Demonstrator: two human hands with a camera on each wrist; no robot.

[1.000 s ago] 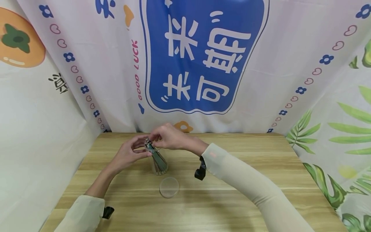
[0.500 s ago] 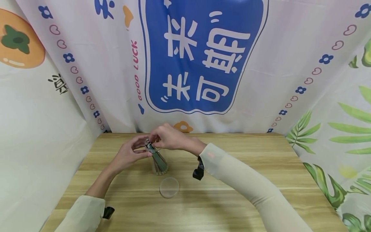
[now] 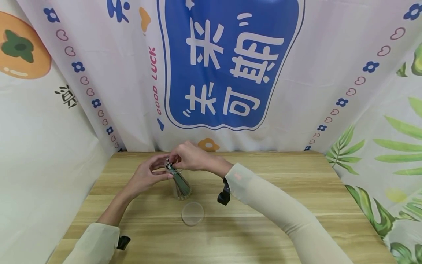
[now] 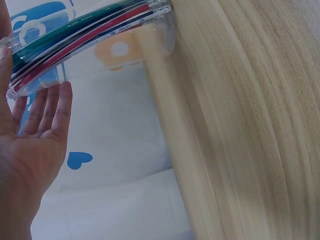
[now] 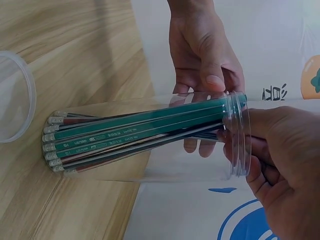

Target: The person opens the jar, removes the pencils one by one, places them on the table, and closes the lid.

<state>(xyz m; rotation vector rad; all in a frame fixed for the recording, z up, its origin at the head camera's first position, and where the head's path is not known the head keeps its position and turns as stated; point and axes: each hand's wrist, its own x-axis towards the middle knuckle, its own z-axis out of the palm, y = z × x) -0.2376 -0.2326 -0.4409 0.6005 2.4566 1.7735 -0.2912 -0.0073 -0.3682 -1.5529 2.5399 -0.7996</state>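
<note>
Left hand [image 3: 146, 174] holding clear jar [image 5: 180, 172] between thumb and fingers, right hand [image 3: 189, 156] curled into its mouth, any pinch on the pencils [image 5: 145, 125] unclear, jar near round lid [image 3: 192, 213], wooden table [image 3: 280, 176].

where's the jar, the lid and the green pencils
jar [image 5: 172, 169]: right wrist view, bare clear side wall
lid [image 3: 192, 213]: head view, middle of its face
green pencils [image 5: 150, 116]: right wrist view, one shaft
</note>
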